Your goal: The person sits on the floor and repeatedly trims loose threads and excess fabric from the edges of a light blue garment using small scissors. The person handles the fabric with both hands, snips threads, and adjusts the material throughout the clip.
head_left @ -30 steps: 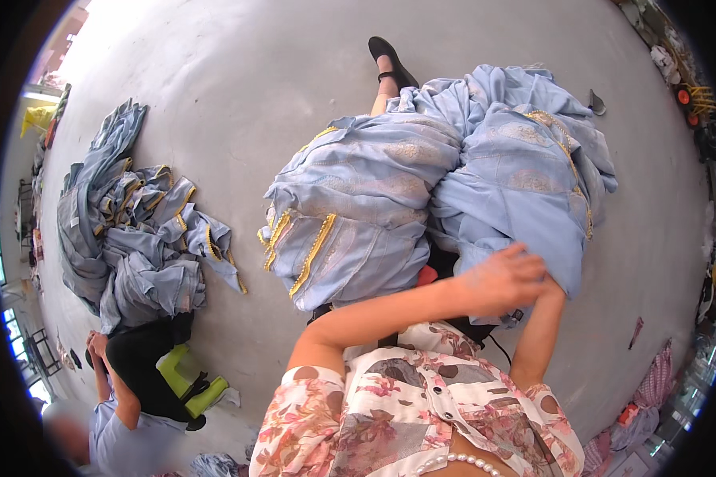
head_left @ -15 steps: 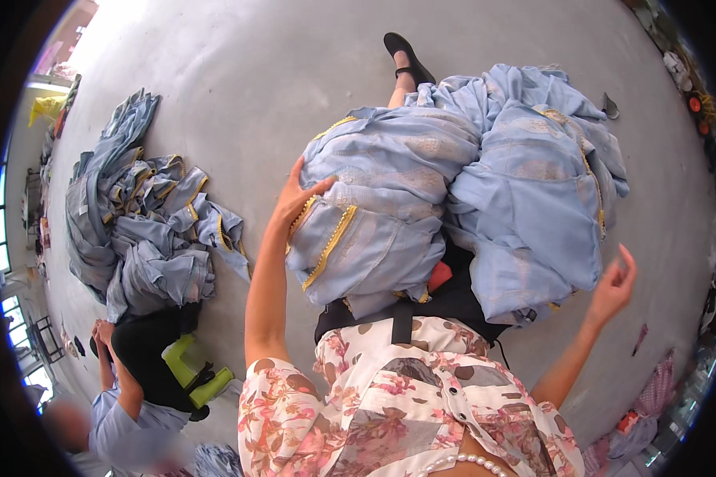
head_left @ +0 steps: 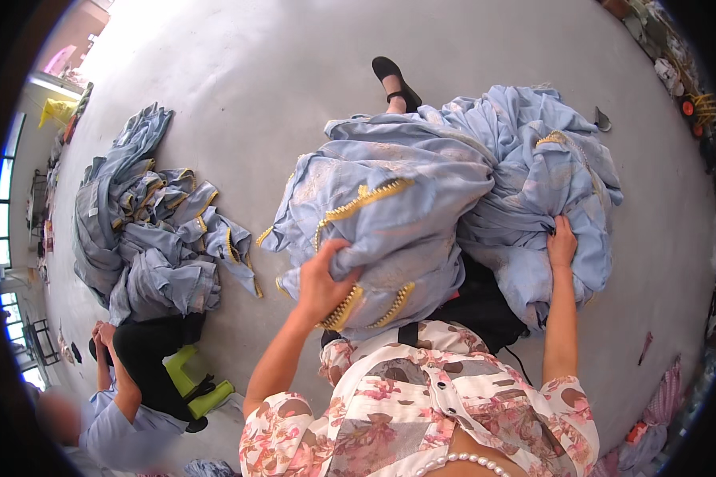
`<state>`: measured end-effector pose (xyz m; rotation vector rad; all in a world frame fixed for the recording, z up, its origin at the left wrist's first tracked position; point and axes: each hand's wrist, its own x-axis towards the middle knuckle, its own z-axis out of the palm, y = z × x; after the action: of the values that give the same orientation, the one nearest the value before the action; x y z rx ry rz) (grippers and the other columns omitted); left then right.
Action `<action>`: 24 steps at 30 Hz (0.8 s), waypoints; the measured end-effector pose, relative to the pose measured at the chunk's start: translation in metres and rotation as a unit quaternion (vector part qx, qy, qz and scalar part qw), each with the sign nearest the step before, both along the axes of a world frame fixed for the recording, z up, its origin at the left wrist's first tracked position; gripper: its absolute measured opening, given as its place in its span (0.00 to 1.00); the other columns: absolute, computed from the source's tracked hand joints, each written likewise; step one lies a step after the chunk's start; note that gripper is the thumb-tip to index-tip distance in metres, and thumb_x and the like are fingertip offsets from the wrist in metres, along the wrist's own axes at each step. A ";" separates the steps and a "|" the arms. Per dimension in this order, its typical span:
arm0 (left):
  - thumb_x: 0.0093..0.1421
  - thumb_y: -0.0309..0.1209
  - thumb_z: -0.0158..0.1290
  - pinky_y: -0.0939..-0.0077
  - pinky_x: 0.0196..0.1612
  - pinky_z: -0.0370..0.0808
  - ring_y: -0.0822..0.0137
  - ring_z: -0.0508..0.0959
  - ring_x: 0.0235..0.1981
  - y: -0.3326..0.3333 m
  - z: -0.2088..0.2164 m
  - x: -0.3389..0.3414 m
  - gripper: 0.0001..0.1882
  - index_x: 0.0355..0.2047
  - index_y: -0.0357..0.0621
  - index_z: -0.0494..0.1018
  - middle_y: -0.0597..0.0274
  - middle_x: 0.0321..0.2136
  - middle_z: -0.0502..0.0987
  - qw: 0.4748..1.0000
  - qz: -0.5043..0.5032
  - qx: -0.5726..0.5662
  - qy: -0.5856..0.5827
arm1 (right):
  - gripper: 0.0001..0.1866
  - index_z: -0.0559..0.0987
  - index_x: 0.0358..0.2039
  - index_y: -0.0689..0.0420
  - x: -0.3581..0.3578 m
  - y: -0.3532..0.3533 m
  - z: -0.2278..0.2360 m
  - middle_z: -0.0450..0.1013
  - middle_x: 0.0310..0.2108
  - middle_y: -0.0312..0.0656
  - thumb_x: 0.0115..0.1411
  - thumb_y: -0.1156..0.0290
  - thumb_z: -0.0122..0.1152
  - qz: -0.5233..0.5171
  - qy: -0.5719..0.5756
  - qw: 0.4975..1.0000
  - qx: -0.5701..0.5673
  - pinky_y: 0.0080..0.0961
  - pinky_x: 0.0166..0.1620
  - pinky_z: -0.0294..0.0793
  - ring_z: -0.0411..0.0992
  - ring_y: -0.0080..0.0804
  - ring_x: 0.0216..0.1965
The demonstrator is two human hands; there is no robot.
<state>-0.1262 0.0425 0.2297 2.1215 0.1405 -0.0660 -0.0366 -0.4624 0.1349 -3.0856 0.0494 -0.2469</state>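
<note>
Across my lap and legs lies a big heap of light blue cloth in two bulging parts. The left bundle of blue cloth (head_left: 422, 230) carries yellow beaded trim along its edges. My left hand (head_left: 324, 288) grips a fold of it near that trim, fingers partly tucked into the fabric. On the right bundle of blue cloth (head_left: 525, 167), my right hand (head_left: 562, 241) closes on a gathered fold, and creases run out from its fingers. Black fabric shows between the two bundles.
Another pile of blue cloth with yellow trim (head_left: 159, 230) rests on the grey floor (head_left: 247, 95) at left. Beside it sits a person (head_left: 115, 374) near a lime-green stool (head_left: 203, 389). My black shoe (head_left: 396, 82) sticks out at the far side. Assorted items line the right edge.
My right hand has come in from beside the heap and taken hold of the right bundle. My left hand has moved down and nearer, shifting the trimmed cloth; the left bundle's folds have changed.
</note>
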 end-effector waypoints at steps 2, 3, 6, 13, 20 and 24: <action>0.40 0.26 0.63 0.67 0.32 0.73 0.51 0.76 0.31 -0.018 0.002 -0.026 0.24 0.42 0.48 0.72 0.51 0.34 0.75 0.992 -0.016 0.089 -0.093 | 0.19 0.70 0.39 0.54 0.002 0.003 -0.004 0.69 0.42 0.42 0.46 0.80 0.60 0.011 -0.007 1.000 0.013 0.42 0.38 0.71 0.71 0.51 0.38; 0.36 0.25 0.63 0.65 0.32 0.72 0.53 0.75 0.32 -0.023 0.004 -0.034 0.27 0.42 0.51 0.73 0.52 0.38 0.73 0.985 -0.027 0.140 -0.094 | 0.19 0.71 0.40 0.54 0.005 0.003 -0.001 0.69 0.43 0.42 0.46 0.79 0.61 0.004 0.031 0.999 0.006 0.42 0.38 0.71 0.71 0.51 0.38; 0.35 0.26 0.62 0.63 0.36 0.71 0.53 0.74 0.36 -0.026 0.009 -0.035 0.28 0.42 0.52 0.74 0.52 0.42 0.72 0.959 -0.017 0.185 -0.216 | 0.19 0.71 0.41 0.54 0.018 0.027 0.039 0.68 0.45 0.42 0.46 0.79 0.61 0.086 0.078 0.993 0.036 0.41 0.39 0.71 0.72 0.50 0.39; 0.31 0.24 0.56 0.68 0.35 0.69 0.59 0.74 0.34 -0.019 0.016 -0.037 0.11 0.21 0.46 0.74 0.60 0.37 0.74 0.895 0.027 0.205 -0.394 | 0.13 0.76 0.38 0.59 0.021 0.075 0.126 0.75 0.35 0.43 0.50 0.80 0.61 0.087 0.035 0.981 0.172 0.30 0.34 0.72 0.75 0.40 0.32; 0.31 0.26 0.53 0.70 0.31 0.66 0.63 0.74 0.33 -0.022 0.004 -0.043 0.06 0.15 0.47 0.68 0.63 0.36 0.74 0.913 -0.099 0.212 -0.333 | 0.14 0.76 0.41 0.59 0.031 0.250 0.129 0.75 0.39 0.37 0.53 0.74 0.64 0.271 0.102 0.866 0.409 0.18 0.29 0.68 0.69 0.20 0.28; 0.33 0.25 0.53 0.72 0.30 0.66 0.64 0.74 0.30 -0.028 0.003 -0.042 0.09 0.20 0.48 0.71 0.64 0.33 0.74 0.929 -0.077 0.178 -0.316 | 0.15 0.76 0.39 0.59 0.045 0.282 0.104 0.75 0.33 0.40 0.51 0.70 0.67 0.280 0.134 0.891 0.332 0.21 0.30 0.69 0.69 0.22 0.27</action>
<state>-0.1682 0.0144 0.2326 2.3981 -0.4276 0.5879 0.0082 -0.1801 0.2390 -2.2954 -0.6031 0.1912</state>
